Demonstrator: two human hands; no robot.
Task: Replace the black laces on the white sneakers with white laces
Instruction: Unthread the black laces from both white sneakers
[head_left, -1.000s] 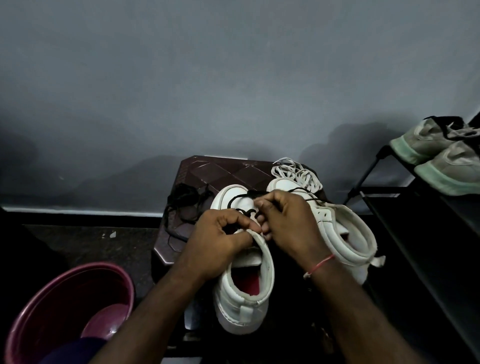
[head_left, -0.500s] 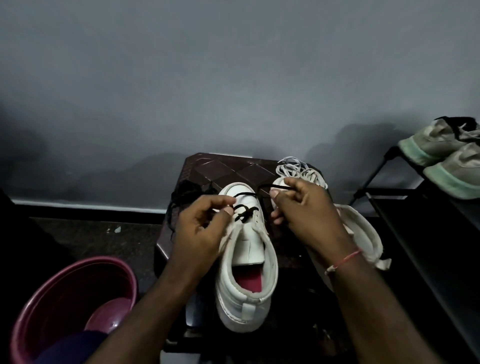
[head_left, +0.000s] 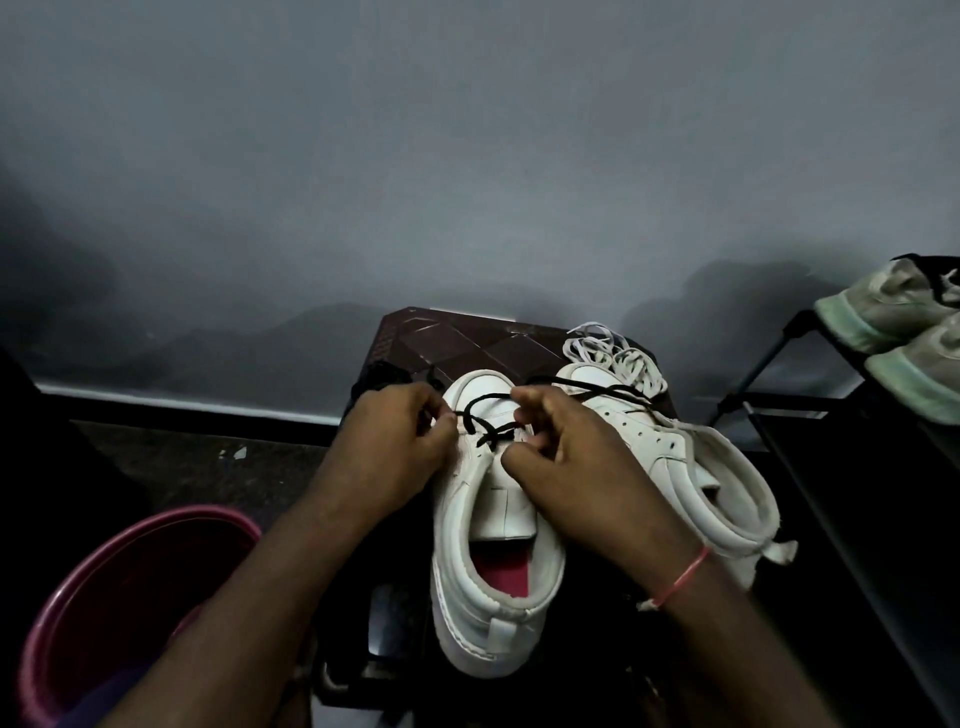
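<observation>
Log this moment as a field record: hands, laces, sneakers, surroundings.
left hand: pinches black lace
right hand: pinches the same lace
near sneaker: on stool, laced only at the toe-end eyelets
other sneaker: beside it, visible eyelets empty
white laces: heaped behind other sneaker
bucket: on floor, left

Bare forearms (head_left: 260, 587), thin pink thread band (head_left: 681, 576) knotted round right wrist (head_left: 660, 545)

A home corner: plain grey wall (head_left: 467, 156), shoe rack (head_left: 810, 415) holding worn shoes (head_left: 893, 322), pink bucket (head_left: 130, 587) on the floor.
</observation>
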